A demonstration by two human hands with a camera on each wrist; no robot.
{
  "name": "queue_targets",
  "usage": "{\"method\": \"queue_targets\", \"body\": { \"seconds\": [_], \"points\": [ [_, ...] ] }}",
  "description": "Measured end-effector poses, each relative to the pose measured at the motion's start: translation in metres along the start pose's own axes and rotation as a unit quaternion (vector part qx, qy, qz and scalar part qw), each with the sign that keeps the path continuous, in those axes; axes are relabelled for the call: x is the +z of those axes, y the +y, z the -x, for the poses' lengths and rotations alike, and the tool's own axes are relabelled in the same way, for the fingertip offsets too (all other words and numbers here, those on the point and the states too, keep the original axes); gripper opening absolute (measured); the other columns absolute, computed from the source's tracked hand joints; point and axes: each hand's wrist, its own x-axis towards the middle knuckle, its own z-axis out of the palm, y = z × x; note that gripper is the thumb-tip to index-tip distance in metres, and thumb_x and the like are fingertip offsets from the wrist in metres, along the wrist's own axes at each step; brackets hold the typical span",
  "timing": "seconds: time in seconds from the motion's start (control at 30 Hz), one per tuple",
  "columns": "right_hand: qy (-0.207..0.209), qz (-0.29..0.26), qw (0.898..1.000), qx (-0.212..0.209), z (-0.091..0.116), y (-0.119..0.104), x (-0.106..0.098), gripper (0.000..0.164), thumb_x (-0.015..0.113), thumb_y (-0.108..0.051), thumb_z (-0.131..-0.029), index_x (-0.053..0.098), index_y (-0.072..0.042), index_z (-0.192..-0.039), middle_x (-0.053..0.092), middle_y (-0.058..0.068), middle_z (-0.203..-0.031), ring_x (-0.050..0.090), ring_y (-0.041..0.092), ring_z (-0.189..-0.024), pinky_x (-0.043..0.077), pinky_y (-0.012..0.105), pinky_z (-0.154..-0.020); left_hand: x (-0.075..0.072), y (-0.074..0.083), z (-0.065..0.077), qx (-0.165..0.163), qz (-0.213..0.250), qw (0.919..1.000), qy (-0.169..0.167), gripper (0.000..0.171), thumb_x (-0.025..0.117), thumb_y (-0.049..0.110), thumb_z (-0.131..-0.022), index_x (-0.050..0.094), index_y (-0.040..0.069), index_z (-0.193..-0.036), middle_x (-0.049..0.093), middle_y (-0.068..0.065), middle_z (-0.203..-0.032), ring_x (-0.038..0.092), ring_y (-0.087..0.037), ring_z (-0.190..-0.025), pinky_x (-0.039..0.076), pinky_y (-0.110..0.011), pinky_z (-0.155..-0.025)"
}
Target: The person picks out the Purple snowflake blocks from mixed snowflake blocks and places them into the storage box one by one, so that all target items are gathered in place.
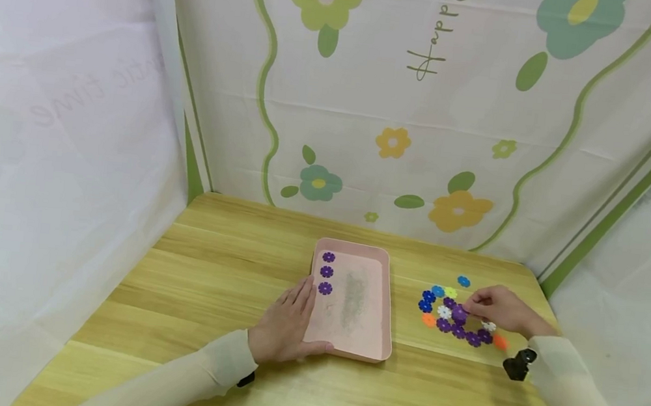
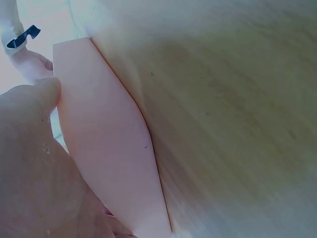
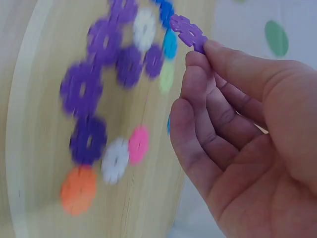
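Note:
My right hand [image 1: 502,308] pinches a purple snowflake-shaped plastic disc [image 3: 187,31] between thumb and index finger, held above a loose group of similar discs. Below it lie several purple discs [image 3: 81,89], white ones [image 3: 116,160], an orange one [image 3: 78,190] and a pink one [image 3: 138,144]. With fairly straight fingers, my left hand [image 1: 284,324] rests against the left side and near corner of a pink tray [image 1: 374,299]. Inside the tray, three purple discs [image 1: 327,272] form a column along the left wall.
Blue discs [image 1: 426,301] and a yellow disc [image 1: 450,293] lie at the group's left and far sides; one light-blue disc [image 1: 464,281] sits farther back. The wooden table [image 1: 226,252] meets flower-printed cloth walls [image 1: 355,134] at the back and sides.

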Motion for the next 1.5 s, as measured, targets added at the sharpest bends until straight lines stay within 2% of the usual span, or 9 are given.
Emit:
{"method": "queue_targets", "body": {
  "seconds": [0.1, 0.23, 0.37, 0.47, 0.67, 0.87, 1.07, 1.2, 1.5],
  "points": [
    [-0.015, -0.028, 0.999, -0.014, -0.009, -0.015, 0.006, 0.027, 0.062, -0.021, -0.108, 0.074, 0.0, -0.098, 0.063, 0.007, -0.075, 0.053, 0.012, -0.063, 0.049, 0.027, -0.059, 0.0, 0.0, 0.0, 0.0, -0.003, 1.0, 0.004, 0.115, 0.047, 0.081, -0.096, 0.028, -0.011, -0.161, 0.023, -0.031, -0.171, 0.027, -0.044, -0.161, 0.035, -0.051, -0.129],
    [-0.038, -0.062, 0.997, -0.023, -0.021, -0.041, 0.017, 0.028, 0.063, -0.023, -0.108, 0.074, 0.002, -0.101, 0.068, 0.011, -0.082, 0.055, 0.009, -0.066, 0.052, 0.027, -0.061, -0.002, 0.0, 0.001, 0.001, -0.003, 1.0, 0.004, 0.114, 0.048, 0.08, -0.096, 0.028, -0.011, -0.161, 0.024, -0.031, -0.171, 0.028, -0.044, -0.161, 0.035, -0.051, -0.129],
    [-0.052, -0.07, 0.996, -0.027, -0.037, -0.07, 0.03, 0.025, 0.064, -0.025, -0.107, 0.076, -0.003, -0.102, 0.072, 0.015, -0.088, 0.058, 0.014, -0.07, 0.055, 0.03, -0.064, -0.001, 0.0, 0.001, -0.001, -0.004, 1.0, 0.001, 0.115, 0.048, 0.081, -0.096, 0.028, -0.011, -0.161, 0.023, -0.03, -0.172, 0.027, -0.043, -0.161, 0.035, -0.051, -0.129],
    [-0.059, -0.072, 0.995, -0.032, -0.052, -0.091, 0.042, 0.023, 0.065, -0.024, -0.106, 0.077, -0.007, -0.099, 0.073, 0.01, -0.086, 0.062, 0.021, -0.074, 0.056, 0.031, -0.066, -0.001, 0.0, 0.001, -0.002, -0.006, 1.0, 0.0, 0.115, 0.046, 0.082, -0.095, 0.028, -0.01, -0.162, 0.023, -0.03, -0.172, 0.027, -0.043, -0.161, 0.034, -0.051, -0.129],
    [-0.085, -0.084, 0.991, -0.067, -0.077, -0.13, 0.068, 0.019, 0.067, -0.017, -0.105, 0.079, -0.005, -0.097, 0.078, 0.013, -0.088, 0.07, 0.022, -0.079, 0.062, 0.037, -0.073, 0.007, -0.002, 0.0, 0.001, -0.017, 0.9998, 0.008, 0.118, 0.042, 0.086, -0.095, 0.028, -0.01, -0.162, 0.022, -0.029, -0.173, 0.026, -0.042, -0.161, 0.033, -0.052, -0.129],
    [-0.101, -0.069, 0.987, -0.107, -0.101, -0.163, 0.095, 0.015, 0.07, -0.013, -0.102, 0.081, -0.005, -0.094, 0.08, 0.01, -0.088, 0.073, 0.02, -0.079, 0.059, 0.024, -0.069, 0.014, -0.004, -0.001, -0.006, -0.025, 0.9996, 0.01, 0.12, 0.039, 0.088, -0.094, 0.025, -0.008, -0.164, 0.018, -0.027, -0.174, 0.022, -0.04, -0.163, 0.031, -0.05, -0.131],
    [-0.097, -0.062, 0.986, -0.119, -0.115, -0.184, 0.118, 0.012, 0.073, -0.013, -0.1, 0.083, -0.007, -0.096, 0.081, 0.006, -0.089, 0.073, 0.013, -0.078, 0.063, 0.025, -0.074, 0.006, -0.001, 0.0, -0.003, -0.028, 0.9996, 0.005, 0.118, 0.037, 0.087, -0.095, 0.026, -0.009, -0.163, 0.02, -0.028, -0.173, 0.023, -0.039, -0.163, 0.03, -0.048, -0.131],
    [-0.096, -0.069, 0.987, -0.106, -0.121, -0.19, 0.13, 0.013, 0.074, -0.013, -0.1, 0.083, -0.007, -0.094, 0.081, 0.008, -0.085, 0.072, 0.013, -0.074, 0.063, 0.026, -0.072, -0.002, 0.002, 0.001, -0.002, -0.026, 0.9996, -0.004, 0.116, 0.041, 0.084, -0.096, 0.029, -0.01, -0.161, 0.022, -0.029, -0.173, 0.025, -0.041, -0.162, 0.032, -0.049, -0.131],
    [-0.095, -0.094, 0.989, -0.059, -0.125, -0.193, 0.152, 0.014, 0.075, -0.011, -0.098, 0.083, -0.004, -0.09, 0.079, 0.006, -0.077, 0.069, 0.01, -0.066, 0.062, 0.025, -0.064, -0.002, 0.001, 0.002, -0.006, -0.017, 0.9998, -0.012, 0.116, 0.042, 0.085, -0.095, 0.027, -0.009, -0.162, 0.021, -0.029, -0.173, 0.025, -0.04, -0.163, 0.032, -0.049, -0.13]
  ]
}}
